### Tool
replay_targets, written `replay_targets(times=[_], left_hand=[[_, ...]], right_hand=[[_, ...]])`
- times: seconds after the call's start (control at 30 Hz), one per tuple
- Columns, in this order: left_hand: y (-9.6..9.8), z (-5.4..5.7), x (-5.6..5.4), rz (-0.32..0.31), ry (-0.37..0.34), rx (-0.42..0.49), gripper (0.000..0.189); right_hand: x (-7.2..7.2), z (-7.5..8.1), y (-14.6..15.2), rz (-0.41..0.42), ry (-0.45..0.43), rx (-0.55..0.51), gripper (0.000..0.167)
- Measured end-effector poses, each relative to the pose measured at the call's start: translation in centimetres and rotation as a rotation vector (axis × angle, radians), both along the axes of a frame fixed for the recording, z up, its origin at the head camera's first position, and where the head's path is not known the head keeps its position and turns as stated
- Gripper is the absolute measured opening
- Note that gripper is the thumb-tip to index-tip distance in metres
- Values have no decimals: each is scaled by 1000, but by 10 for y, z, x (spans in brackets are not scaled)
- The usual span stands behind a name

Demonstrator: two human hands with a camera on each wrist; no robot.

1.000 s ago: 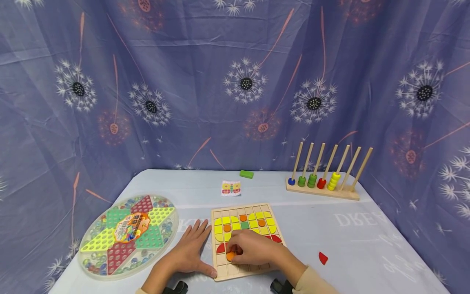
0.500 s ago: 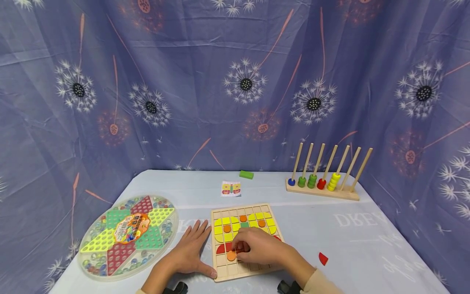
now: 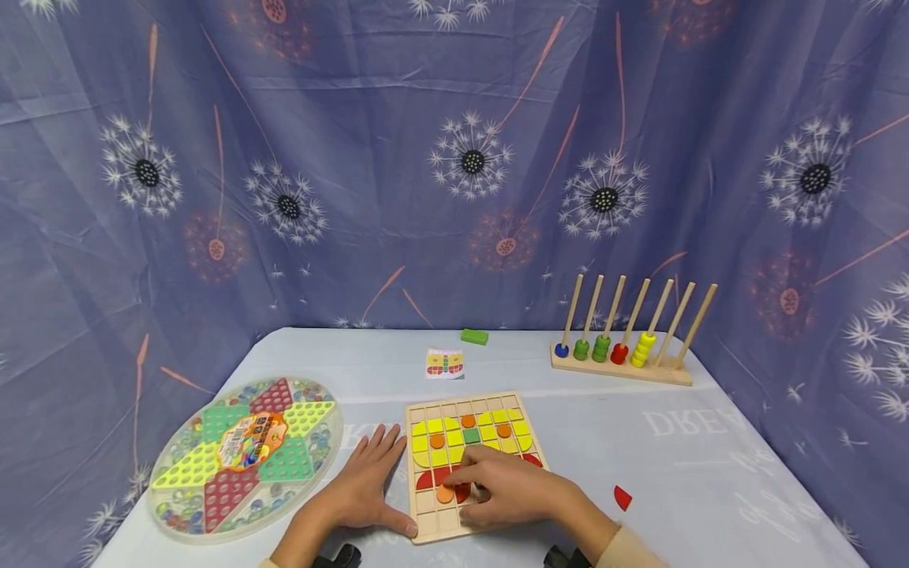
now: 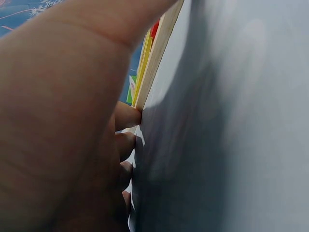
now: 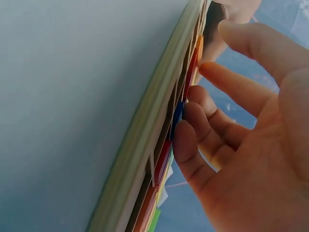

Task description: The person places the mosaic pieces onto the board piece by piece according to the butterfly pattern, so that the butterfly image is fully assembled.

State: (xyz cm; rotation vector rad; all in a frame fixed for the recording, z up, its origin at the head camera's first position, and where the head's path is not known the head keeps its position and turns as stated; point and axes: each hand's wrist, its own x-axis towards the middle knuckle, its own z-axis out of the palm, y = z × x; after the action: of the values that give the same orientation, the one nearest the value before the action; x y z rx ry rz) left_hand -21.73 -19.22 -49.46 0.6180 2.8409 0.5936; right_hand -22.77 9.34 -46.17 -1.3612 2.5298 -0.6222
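Note:
A wooden grid board (image 3: 428,524) lies on the table, with yellow, red, orange and green flat pieces in its cells. My left hand (image 3: 362,485) rests with fingers spread along the board's left side, its thumb at the near left corner. Over the board's nearer half is my right hand (image 3: 507,489), thumb and index finger apart. The index fingertip touches the pieces by an orange disc (image 3: 445,494) and a red piece (image 3: 463,493) beside it. In the right wrist view, a blue piece (image 5: 177,118) shows beside the other fingertips. The hand covers several cells.
A loose red quarter-circle (image 3: 622,498) lies to the board's right. Behind the board are a butterfly picture card (image 3: 445,364) and a green block (image 3: 474,337). A round marble game board (image 3: 248,481) stands left, and a peg stand with coloured beads (image 3: 618,365) back right.
My right hand has shifted right from the orange disc, and its thumb and index finger have parted. A red piece now shows beside the disc. The left hand stays in place.

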Motion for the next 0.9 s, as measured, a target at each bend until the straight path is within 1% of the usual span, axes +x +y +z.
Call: replay_targets(times=[0.1, 0.2, 0.3, 0.4, 0.53, 0.63, 0.77, 0.8, 0.9], left_hand=[[1, 0, -1, 1, -2, -2, 134], [1, 0, -1, -1, 1, -1, 135], [1, 1, -1, 3, -5, 5, 135], [1, 0, 0, 10, -7, 8, 136], [0, 1, 0, 3, 5, 25, 135], [0, 1, 1, -6, 5, 37, 135], [1, 2, 2, -7, -12, 36, 134], [1, 2, 2, -7, -14, 33, 134], [1, 2, 2, -1, -11, 27, 134]], right_hand=[[2, 0, -1, -2, -4, 13, 41], [1, 0, 1, -30, -12, 15, 42], [0, 1, 8, -78, -36, -4, 39], [-3, 3, 25, -120, -51, -32, 33], [-8, 2, 64, -173, -78, -56, 23], [-8, -1, 101, -255, -84, -61, 19], [-1, -4, 152, -363, -111, -79, 20], [1, -4, 165, -379, -124, -91, 21], [7, -6, 195, -387, -148, -116, 26]])
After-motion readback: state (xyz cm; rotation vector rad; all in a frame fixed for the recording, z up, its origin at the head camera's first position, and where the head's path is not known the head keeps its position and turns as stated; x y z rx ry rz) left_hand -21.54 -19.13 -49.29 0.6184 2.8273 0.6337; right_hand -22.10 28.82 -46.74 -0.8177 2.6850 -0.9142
